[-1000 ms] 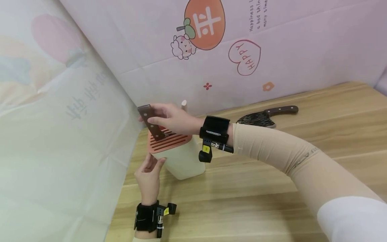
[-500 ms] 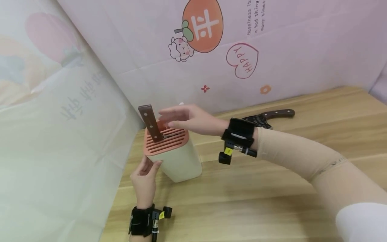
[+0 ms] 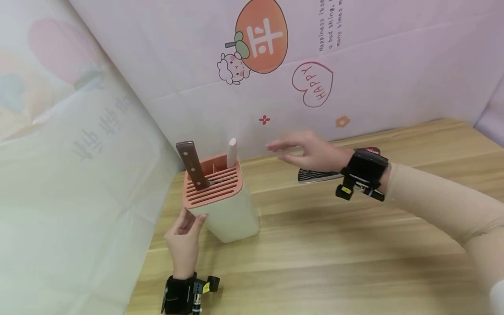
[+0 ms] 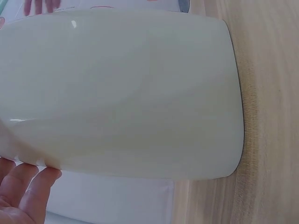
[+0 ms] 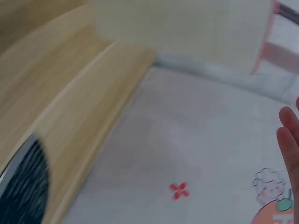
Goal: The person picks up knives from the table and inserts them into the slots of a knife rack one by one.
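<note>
In the head view, a cream knife block [image 3: 232,218] with a slotted orange top stands on the wooden table. My left hand [image 3: 182,245] grips its near left corner below the rim, thumb on the front face; the left wrist view shows fingertips [image 4: 44,179] on its side. A knife with a brown riveted handle [image 3: 191,165] leans in the slots. Behind it a white-handled utensil [image 3: 232,154] stands in the rear compartment. My right hand [image 3: 313,153] hovers with fingers extended, holding nothing, over a dark-bladed cleaver [image 3: 316,176] whose handle is mostly hidden.
A printed cloth wall [image 3: 197,109] rises behind the table's back edge, and another pale cloth [image 3: 98,197] closes off the left side. The wooden table [image 3: 315,253] extends to the right and toward the front.
My right hand has let go of the brown-handled knife, leaving it in the block, and has moved right until it is over the cleaver. The left hand keeps its hold on the block.
</note>
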Motion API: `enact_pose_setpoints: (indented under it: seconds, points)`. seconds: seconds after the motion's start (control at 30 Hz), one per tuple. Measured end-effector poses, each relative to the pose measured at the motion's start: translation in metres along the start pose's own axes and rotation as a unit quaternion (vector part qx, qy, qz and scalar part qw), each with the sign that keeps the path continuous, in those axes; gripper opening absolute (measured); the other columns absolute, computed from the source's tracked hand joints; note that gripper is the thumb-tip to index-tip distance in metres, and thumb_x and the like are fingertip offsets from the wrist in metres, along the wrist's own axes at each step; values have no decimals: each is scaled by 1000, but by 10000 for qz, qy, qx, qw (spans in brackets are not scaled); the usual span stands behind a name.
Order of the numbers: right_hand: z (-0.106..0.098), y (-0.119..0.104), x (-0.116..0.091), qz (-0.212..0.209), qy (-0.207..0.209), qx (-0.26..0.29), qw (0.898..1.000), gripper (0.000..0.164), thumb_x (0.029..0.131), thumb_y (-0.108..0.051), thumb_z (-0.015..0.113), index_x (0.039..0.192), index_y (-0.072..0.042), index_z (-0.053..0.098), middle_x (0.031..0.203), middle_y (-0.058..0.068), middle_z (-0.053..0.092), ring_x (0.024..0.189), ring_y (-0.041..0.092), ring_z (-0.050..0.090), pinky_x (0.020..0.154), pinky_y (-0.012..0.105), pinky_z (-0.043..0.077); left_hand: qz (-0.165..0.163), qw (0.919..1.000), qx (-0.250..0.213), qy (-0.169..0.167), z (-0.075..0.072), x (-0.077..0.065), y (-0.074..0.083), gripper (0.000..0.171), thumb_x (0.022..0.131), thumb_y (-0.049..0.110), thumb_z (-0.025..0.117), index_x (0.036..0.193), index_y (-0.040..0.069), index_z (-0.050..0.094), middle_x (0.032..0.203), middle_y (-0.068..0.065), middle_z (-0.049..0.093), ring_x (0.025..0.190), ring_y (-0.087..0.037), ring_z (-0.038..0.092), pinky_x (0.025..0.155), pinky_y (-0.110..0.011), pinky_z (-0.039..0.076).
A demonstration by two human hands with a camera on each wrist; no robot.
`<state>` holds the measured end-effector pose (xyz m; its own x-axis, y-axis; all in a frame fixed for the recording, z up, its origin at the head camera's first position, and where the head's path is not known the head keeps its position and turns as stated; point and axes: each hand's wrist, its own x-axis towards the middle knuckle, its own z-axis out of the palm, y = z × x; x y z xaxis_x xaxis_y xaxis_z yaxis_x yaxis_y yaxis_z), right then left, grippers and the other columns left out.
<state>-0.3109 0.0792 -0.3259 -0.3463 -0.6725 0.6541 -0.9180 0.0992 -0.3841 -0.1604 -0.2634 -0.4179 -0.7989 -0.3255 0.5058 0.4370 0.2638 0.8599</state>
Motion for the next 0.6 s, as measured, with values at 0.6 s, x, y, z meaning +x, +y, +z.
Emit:
enact_pose_setpoints:
  seconds: [0.6]
  points:
    - [-31,130,-122,2002,-1730,-2073,9418,44,101,-21,68,144,-17,61,142,18,59,126,42,57,98,60,51,115,9999,-88,25,1,0,-1,57,92,-8,72,145,0,52,143,-18,54,122,-11,63,99,-26,53]
